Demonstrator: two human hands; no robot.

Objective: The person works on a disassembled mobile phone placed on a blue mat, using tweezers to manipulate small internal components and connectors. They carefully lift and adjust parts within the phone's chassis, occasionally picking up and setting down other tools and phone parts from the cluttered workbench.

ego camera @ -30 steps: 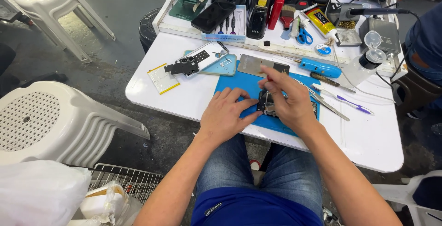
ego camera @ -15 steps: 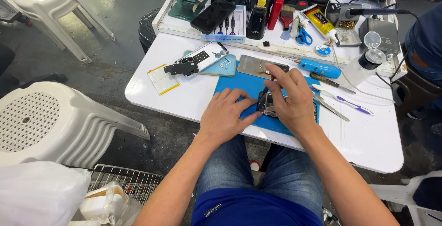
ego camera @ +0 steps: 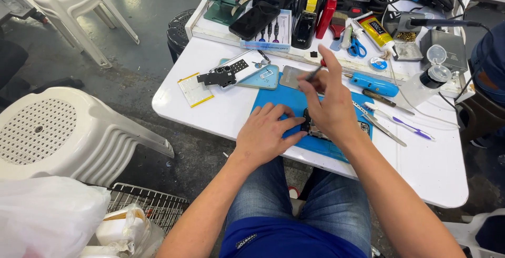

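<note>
Head camera looks down on a white table (ego camera: 221, 113) with a blue mat (ego camera: 286, 97) near the middle of the frame. On this mat lies an opened phone (ego camera: 363, 127), dark inside, mostly covered by the two hands. The left hand (ego camera: 267, 132) lies flat on the mat, fingers spread and pressing beside the left end of the phone; it closes around nothing. The right hand (ego camera: 329, 105) is above the phone, and its fingers are pinched together on a thin dark tool (ego camera: 314, 74), perhaps tweezers, but the view is too small to be sure. The tip of the tool points toward the upper part of the frame, over a grey metal plate (ego camera: 290, 77) at the top edge of the mat.

To the left of the mat sit a light blue phone cover (ego camera: 268, 79), a white phone part with a black piece (ego camera: 229, 71) and a yellow flat part (ego camera: 194, 89). To the right of the hands are a blue-handled tool (ego camera: 373, 84) and a purple pen (ego camera: 407, 126). At the upper edge of the table stand a tape dispenser (ego camera: 310, 5), a red bottle (ego camera: 326, 16) and blue scissors (ego camera: 357, 47). White plastic stools (ego camera: 58, 132) fill the left side of the frame.
</note>
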